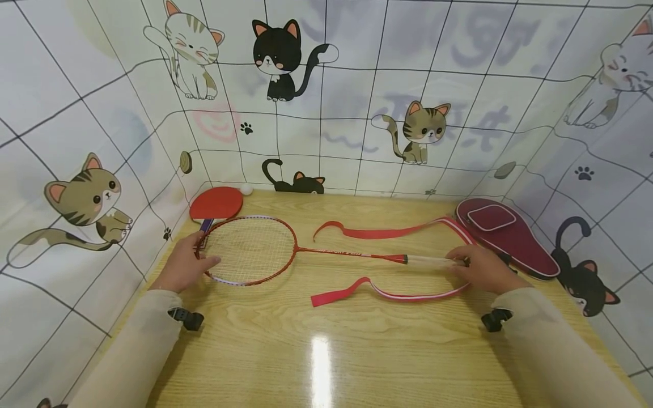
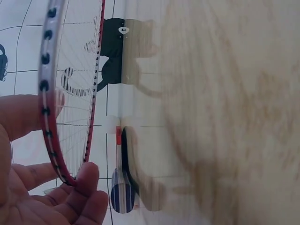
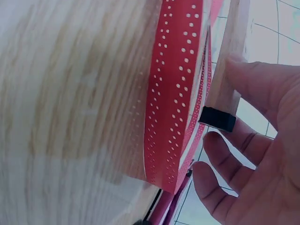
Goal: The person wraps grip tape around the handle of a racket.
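Note:
A badminton racket (image 1: 352, 253) with a red shaft and a bare wooden handle (image 3: 229, 61) lies crosswise, its head at the left, held just above the table. My left hand (image 1: 186, 263) grips the far left of the head's frame (image 2: 45, 89), thumb on one side and fingers curled on the other. At the opposite end, my right hand (image 1: 482, 269) pinches the handle near its black butt end (image 3: 218, 118). Red perforated grip tape (image 1: 395, 232) with a white edge loops around the handle area on the table, its two ends pointing left; part passes behind the right hand.
A red table tennis bat (image 1: 219, 204) and a white ball (image 1: 246, 190) are at the back left. The dark red bat case (image 1: 502, 232) lies at the back right. Cat-patterned walls (image 1: 352, 102) border the wooden table (image 1: 255, 351) behind and on both sides.

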`<state>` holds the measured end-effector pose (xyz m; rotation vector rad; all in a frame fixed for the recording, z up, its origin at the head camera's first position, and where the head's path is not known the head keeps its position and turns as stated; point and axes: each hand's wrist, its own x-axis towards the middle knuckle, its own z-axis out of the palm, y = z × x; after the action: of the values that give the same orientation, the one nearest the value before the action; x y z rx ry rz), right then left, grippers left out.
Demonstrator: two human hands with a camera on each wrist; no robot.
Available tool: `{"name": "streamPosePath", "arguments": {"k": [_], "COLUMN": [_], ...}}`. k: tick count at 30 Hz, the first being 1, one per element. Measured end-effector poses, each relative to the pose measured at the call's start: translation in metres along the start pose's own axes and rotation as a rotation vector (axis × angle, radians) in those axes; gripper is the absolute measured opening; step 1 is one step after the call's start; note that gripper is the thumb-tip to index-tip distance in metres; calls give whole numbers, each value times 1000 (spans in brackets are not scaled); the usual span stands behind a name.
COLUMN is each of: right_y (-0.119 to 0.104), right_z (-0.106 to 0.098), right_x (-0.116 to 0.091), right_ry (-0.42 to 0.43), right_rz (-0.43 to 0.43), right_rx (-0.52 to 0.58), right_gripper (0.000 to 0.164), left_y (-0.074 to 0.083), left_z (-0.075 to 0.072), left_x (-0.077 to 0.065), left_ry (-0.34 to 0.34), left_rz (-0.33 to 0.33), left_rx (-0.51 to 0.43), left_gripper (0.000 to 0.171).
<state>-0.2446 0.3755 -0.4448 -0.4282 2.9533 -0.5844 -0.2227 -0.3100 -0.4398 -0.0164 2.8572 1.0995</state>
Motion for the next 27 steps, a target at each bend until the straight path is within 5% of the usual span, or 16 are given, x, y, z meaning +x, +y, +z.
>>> {"name": "streamPosePath", "arguments": {"k": [9,18,27], "right_y": [1,-3,-10], "right_z": [-5,0,4], "right_x": [-5,-12,-19], "right_ry": [27,45,97], "right_rz": [-35,-46,-19], "right_rx": [94,215,298], "right_gripper": [25,42,41], "left_y": [8,15,24], "left_z": [-8,-14,-12], "left_x": [2,6,4], "left_ry": [54,67,229], "left_rz": [76,65,28], "left_rx": [-11,-3,-163], "left_gripper": [85,88,85]}}
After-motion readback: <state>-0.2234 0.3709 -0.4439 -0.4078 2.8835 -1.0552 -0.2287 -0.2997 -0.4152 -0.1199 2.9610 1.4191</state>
